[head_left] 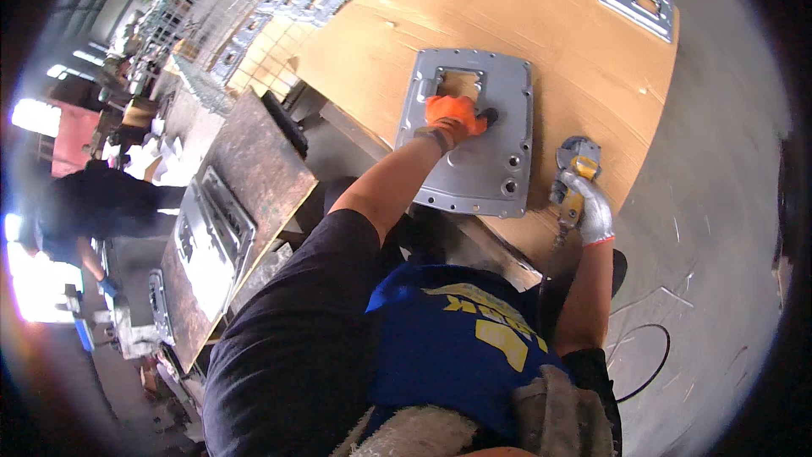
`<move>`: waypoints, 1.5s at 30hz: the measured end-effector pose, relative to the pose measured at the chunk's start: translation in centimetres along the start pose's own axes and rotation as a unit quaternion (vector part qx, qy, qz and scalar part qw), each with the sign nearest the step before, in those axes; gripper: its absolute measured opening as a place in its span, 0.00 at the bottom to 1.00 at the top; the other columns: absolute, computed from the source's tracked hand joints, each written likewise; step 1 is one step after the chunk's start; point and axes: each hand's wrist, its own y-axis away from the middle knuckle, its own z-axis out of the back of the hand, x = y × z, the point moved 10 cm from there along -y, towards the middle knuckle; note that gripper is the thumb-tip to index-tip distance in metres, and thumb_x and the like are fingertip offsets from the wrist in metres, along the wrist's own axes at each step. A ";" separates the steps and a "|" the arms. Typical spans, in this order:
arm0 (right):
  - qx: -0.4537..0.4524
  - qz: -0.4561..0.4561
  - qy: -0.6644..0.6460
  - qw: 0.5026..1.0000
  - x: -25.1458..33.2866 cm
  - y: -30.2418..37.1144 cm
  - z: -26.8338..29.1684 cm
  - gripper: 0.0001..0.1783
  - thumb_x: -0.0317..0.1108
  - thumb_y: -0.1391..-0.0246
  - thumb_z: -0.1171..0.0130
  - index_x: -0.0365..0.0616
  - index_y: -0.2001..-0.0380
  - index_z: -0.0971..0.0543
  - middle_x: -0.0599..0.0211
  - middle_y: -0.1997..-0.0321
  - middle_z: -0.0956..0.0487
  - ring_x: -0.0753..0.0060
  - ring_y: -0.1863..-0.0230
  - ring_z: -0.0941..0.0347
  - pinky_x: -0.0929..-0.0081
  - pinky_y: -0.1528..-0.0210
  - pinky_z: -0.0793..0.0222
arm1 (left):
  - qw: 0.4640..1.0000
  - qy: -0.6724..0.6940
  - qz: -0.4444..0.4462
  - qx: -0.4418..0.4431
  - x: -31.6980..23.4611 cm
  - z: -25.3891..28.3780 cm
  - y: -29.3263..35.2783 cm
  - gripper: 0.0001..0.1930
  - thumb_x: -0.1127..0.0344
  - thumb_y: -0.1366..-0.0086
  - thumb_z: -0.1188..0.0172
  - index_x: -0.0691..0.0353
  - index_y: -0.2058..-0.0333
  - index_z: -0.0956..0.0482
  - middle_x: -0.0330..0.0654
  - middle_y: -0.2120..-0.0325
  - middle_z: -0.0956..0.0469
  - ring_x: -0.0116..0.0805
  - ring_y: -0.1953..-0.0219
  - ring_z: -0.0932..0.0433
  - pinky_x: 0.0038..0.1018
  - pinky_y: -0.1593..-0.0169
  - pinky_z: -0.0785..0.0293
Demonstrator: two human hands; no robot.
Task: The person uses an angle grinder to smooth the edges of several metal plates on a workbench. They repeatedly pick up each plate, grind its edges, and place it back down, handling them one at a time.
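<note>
A grey metal cover plate lies on a cardboard-covered table. It has bolt holes along its rim, a rectangular opening at the far end and two round holes at the near right. My left hand, in an orange glove, is curled at the near edge of the opening; its fingertips are partly hidden. A dark tip shows on its right side. My right hand, in a white glove, is wrapped round a yellow and grey air grinder. The tool rests by the table's right edge, apart from the plate.
Several smaller metal plates line the far edge of the cardboard. To the left, a worn side table carries shiny plates. A wire cage holds more parts. Another person stands far left. A black hose curls on the right-hand floor.
</note>
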 end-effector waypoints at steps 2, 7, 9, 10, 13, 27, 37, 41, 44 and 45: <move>-0.004 0.017 0.035 0.999 2.6 1.8 -1.3 0.22 0.40 0.48 0.36 0.35 0.55 0.23 0.65 0.63 0.21 0.70 0.64 0.24 0.72 0.62 0.26 | 0.999 0.023 -0.034 0.002 -0.3 2.9 1.4 0.27 0.37 0.50 0.43 0.56 0.66 0.16 0.50 0.66 0.17 0.48 0.60 0.19 0.37 0.53 0.30; 0.005 0.014 0.012 1.000 1.2 1.6 -1.0 0.19 0.38 0.47 0.37 0.41 0.54 0.24 0.69 0.63 0.23 0.73 0.64 0.25 0.73 0.62 0.27 | 0.995 0.095 -0.021 -0.025 4.6 11.5 8.4 0.28 0.38 0.49 0.44 0.60 0.66 0.16 0.52 0.65 0.18 0.52 0.58 0.21 0.40 0.52 0.29; 0.013 0.012 0.002 1.000 -0.1 -0.2 0.8 0.19 0.38 0.46 0.37 0.43 0.53 0.24 0.70 0.63 0.23 0.72 0.63 0.25 0.74 0.62 0.27 | 0.994 0.095 0.012 -0.045 8.5 13.5 12.0 0.29 0.36 0.49 0.44 0.58 0.64 0.16 0.50 0.65 0.18 0.52 0.58 0.21 0.40 0.51 0.28; 0.017 0.012 -0.007 1.000 -0.9 -1.0 1.6 0.18 0.38 0.46 0.38 0.44 0.53 0.24 0.70 0.62 0.23 0.72 0.63 0.25 0.74 0.62 0.27 | 0.995 0.075 0.032 -0.062 10.8 14.3 13.6 0.30 0.36 0.49 0.44 0.58 0.64 0.16 0.51 0.65 0.18 0.52 0.58 0.21 0.40 0.51 0.28; 0.025 0.001 -0.016 1.000 -0.8 0.0 0.4 0.18 0.39 0.44 0.39 0.44 0.53 0.24 0.69 0.63 0.22 0.70 0.64 0.25 0.72 0.63 0.28 | 0.988 0.059 0.065 -0.124 18.1 18.5 21.1 0.28 0.39 0.49 0.42 0.61 0.67 0.16 0.54 0.68 0.18 0.52 0.62 0.20 0.39 0.56 0.25; 0.015 0.003 -0.034 0.999 -2.3 -0.4 0.0 0.16 0.38 0.41 0.42 0.44 0.53 0.24 0.68 0.63 0.21 0.69 0.64 0.24 0.72 0.62 0.25 | 0.910 0.014 0.381 -0.161 54.9 19.7 46.0 0.30 0.39 0.50 0.41 0.67 0.71 0.17 0.57 0.72 0.19 0.51 0.66 0.19 0.40 0.60 0.27; -0.021 0.004 -0.042 0.999 -1.6 -0.6 0.9 0.12 0.36 0.42 0.41 0.42 0.58 0.23 0.67 0.67 0.22 0.69 0.70 0.24 0.72 0.69 0.23 | 0.906 -0.076 0.380 -0.168 63.2 15.3 47.2 0.22 0.50 0.51 0.35 0.65 0.68 0.17 0.56 0.73 0.19 0.52 0.66 0.18 0.41 0.62 0.25; -0.089 0.034 0.023 0.995 -0.9 -0.4 3.0 0.12 0.37 0.43 0.40 0.42 0.59 0.23 0.67 0.72 0.23 0.72 0.76 0.25 0.75 0.75 0.27 | 0.902 0.009 0.368 -0.223 64.6 13.8 45.9 0.20 0.56 0.55 0.29 0.66 0.67 0.18 0.55 0.68 0.18 0.52 0.63 0.18 0.41 0.59 0.24; -0.140 0.054 0.214 0.965 1.3 2.6 -0.7 0.14 0.36 0.51 0.34 0.44 0.62 0.22 0.70 0.76 0.25 0.73 0.82 0.29 0.74 0.81 0.33 | 0.887 -0.021 0.433 -0.157 64.9 12.2 47.7 0.28 0.57 0.55 0.31 0.65 0.55 0.21 0.53 0.59 0.19 0.48 0.54 0.20 0.39 0.52 0.24; -0.137 0.044 0.197 0.970 1.0 2.4 0.0 0.15 0.36 0.52 0.33 0.43 0.62 0.22 0.70 0.76 0.25 0.74 0.82 0.30 0.74 0.82 0.35 | 0.872 -0.035 0.445 -0.200 64.3 12.4 47.2 0.31 0.55 0.55 0.32 0.64 0.51 0.23 0.54 0.54 0.21 0.48 0.49 0.23 0.39 0.46 0.27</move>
